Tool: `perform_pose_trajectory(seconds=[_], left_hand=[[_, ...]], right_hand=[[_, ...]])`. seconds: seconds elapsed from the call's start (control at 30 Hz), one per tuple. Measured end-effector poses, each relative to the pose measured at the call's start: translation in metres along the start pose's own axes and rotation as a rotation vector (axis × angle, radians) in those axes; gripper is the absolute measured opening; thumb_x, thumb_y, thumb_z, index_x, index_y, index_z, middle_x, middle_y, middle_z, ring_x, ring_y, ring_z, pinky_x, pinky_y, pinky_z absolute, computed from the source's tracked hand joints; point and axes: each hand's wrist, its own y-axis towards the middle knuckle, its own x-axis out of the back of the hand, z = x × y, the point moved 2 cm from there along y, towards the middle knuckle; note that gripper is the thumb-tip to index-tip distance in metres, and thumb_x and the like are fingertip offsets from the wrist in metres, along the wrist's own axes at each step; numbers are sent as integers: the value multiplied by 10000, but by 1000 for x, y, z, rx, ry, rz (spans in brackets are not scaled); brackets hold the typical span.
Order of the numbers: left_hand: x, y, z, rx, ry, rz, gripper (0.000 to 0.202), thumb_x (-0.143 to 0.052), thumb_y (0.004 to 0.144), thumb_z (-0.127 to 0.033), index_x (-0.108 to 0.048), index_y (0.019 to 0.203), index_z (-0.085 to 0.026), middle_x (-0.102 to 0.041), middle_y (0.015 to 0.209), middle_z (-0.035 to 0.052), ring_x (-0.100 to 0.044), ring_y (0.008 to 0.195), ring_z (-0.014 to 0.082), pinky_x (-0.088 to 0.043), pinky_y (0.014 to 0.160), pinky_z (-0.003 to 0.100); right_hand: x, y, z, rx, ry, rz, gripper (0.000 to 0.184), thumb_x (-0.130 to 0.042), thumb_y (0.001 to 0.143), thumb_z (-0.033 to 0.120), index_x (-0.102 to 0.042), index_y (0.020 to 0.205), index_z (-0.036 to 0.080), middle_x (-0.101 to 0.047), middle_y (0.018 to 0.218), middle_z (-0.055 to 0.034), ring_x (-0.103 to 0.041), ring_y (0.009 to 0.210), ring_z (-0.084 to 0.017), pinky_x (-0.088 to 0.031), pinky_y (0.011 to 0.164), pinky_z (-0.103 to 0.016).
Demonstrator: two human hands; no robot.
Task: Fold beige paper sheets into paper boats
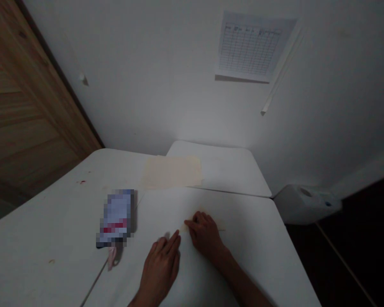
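My left hand [161,264] rests low over the white table [249,260], its fingers stretched forward and close together. Its fingertips lie at the near left edge of a thin pale beige piece [183,228], almost the colour of the tabletop. My right hand [206,234] is bent over that piece, fingers curled and thumb side toward the left hand. Whatever its fingers pinch is hidden beneath them. A bit of beige and a thin dark line show just right of the right hand. The two hands are close but apart.
A beige sheet [173,172] lies across the table joint at the back. To the left sits a pixelated blue-and-red flat object [117,217] with a pink strap [112,257]. A printed chart [252,49] hangs on the wall. A white container [307,204] stands right of the table.
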Motion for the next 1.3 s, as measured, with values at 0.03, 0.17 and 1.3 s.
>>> perform_pose_trajectory(seconds=[0.03, 0.17, 1.3], left_hand=[[0, 0, 0, 0, -2, -2, 379, -470, 851, -185, -616, 1199, -215, -622, 1279, 63, -600, 1009, 285, -493, 825, 433], [2, 2, 0, -5, -10, 18, 369, -467, 854, -183, -618, 1190, -201, -617, 1285, 63, -595, 1000, 291, -505, 813, 440], [1, 3, -1, -61, 64, 18, 346, -466, 868, -147, -607, 1184, -139, -623, 1268, 81, -576, 945, 264, -495, 806, 413]], right_hand=[[0, 0, 0, -6, 1, -6, 250, -538, 899, 178, -671, 1075, 296, -575, 928, -42, -517, 872, -189, -405, 799, -319], [1, -1, -1, -26, 52, -23, 250, -531, 905, 192, -671, 1079, 304, -584, 927, -35, -534, 883, -183, -415, 822, -314], [9, 12, -7, -84, 187, 88, 239, -678, 806, 379, -727, 1023, 291, -670, 935, -21, -602, 885, -173, -450, 847, -269]])
